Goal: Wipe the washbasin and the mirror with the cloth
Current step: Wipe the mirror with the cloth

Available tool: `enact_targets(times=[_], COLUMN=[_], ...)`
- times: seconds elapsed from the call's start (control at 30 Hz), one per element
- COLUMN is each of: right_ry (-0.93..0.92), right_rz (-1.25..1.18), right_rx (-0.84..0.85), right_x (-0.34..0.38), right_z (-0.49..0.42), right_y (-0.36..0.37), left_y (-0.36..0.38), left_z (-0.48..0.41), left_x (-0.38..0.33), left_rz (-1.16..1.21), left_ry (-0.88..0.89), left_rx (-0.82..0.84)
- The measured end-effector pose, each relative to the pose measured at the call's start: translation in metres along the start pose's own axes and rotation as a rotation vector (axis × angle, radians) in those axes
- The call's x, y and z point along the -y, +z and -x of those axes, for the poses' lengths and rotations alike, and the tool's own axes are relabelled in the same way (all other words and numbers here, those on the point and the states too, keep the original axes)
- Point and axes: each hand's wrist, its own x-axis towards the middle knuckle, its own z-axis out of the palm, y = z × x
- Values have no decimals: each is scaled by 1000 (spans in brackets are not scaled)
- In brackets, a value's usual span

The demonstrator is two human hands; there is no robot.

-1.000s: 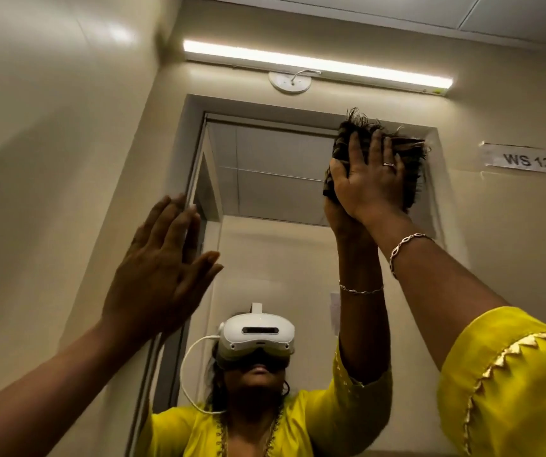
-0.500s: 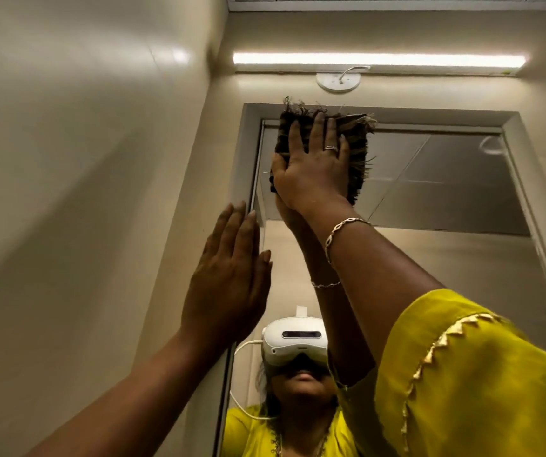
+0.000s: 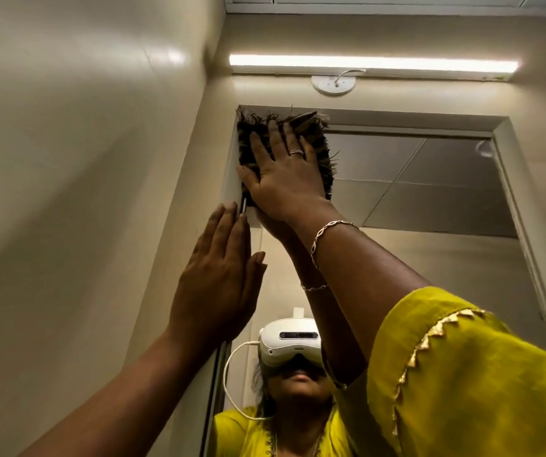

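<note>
Pressing the cloth point(image 3: 314, 136) flat to the glass is the step in hand, so the mirror point(image 3: 430, 179) half of the job is under way. The right hand point(image 3: 284, 179), fingers straight and spread, pins the dark fringed cloth against the mirror's top left corner, tight to the frame. The left hand point(image 3: 218, 285) sits lower along the mirror's left edge, fingers straight and close together, and holds nothing. Whether it bears on the glass or only on the wall point(image 3: 67, 192) beside it I cannot tell.

How much of the mirror is already wiped cannot be read: the glass to the right of the cloth and below it shows reflections only, with no streaks or damp trails to separate cleaned from uncleaned. With the cloth at the very top corner, my judgement is that a good share of the pane may yet need passes across and down. The washbasin is out of view, so whether it is done or left cannot be said.
</note>
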Motion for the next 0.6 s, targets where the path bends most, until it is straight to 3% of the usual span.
enact_targets(times=[0.2,0.6], right_ry=[-7,154], right_rz=[12,56], right_rx=[-7,-19], right_x=[-22,-126], right_z=[11,49], right_y=[-2,-22], left_y=[-5,-3], left_z=[0,2], left_x=[-3,-1], left_rz=[-26,-25], left_ry=[12,-45], left_rx=[27,68])
